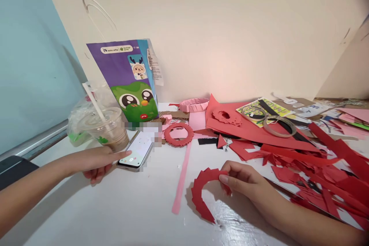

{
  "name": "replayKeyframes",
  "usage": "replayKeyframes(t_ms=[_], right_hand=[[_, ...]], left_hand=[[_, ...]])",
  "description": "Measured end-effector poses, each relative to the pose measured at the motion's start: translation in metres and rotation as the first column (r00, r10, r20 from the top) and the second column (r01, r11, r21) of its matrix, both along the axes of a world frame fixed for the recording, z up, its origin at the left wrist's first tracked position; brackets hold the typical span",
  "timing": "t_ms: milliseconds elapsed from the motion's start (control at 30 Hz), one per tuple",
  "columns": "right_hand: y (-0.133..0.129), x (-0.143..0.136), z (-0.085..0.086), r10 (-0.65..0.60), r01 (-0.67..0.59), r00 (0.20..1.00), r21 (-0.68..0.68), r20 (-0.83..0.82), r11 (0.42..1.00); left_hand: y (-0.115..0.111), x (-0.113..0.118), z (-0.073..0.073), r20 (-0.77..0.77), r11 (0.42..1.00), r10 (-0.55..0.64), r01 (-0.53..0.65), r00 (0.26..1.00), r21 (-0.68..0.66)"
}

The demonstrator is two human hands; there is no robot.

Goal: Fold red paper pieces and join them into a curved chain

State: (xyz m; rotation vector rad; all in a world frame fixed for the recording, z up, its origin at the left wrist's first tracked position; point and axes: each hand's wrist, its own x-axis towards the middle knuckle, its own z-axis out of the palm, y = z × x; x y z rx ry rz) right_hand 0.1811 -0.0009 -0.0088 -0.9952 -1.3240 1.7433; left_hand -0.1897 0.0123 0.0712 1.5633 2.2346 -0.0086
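My left hand (99, 161) reaches to a phone (137, 150) with a lit screen, its index finger extended over the near left part of the screen and the other fingers curled below. Between the thumb and fingers of my right hand (238, 178) is the upper end of a red folded-paper arc (198, 192), curved like an open ring with a jagged outer edge. Beyond the arc, a closed red paper ring (178, 135) lies on the white table. A pink paper strip (181, 184) runs toward the front, left of the arc.
Behind my left hand stand a plastic cup (111, 128) with a straw and a purple paper bag (123, 73). Red paper scraps (311, 177) cover the right side. Two tape rolls (279, 127) lie on red sheets, near a pink pleated ring (194, 105).
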Motion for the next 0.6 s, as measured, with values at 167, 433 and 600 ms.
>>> replayKeyframes(t_ms=[167, 433, 600], right_hand=[[0.001, -0.001, 0.000, 0.005, -0.005, 1.000, 0.004, 0.005, 1.000], [-0.001, -0.002, 0.003, 0.002, -0.002, 1.000, -0.002, 0.003, 1.000], [-0.001, -0.002, 0.004, -0.009, 0.009, 1.000, -0.004, -0.014, 1.000]], left_hand=[[0.014, 0.005, 0.013, 0.121, 0.938, 0.043, 0.002, 0.992, -0.346], [0.010, 0.008, 0.011, 0.081, 0.915, 0.028, 0.007, 0.996, -0.404], [0.012, 0.007, 0.011, 0.064, 0.910, 0.021, 0.007, 0.998, -0.415]])
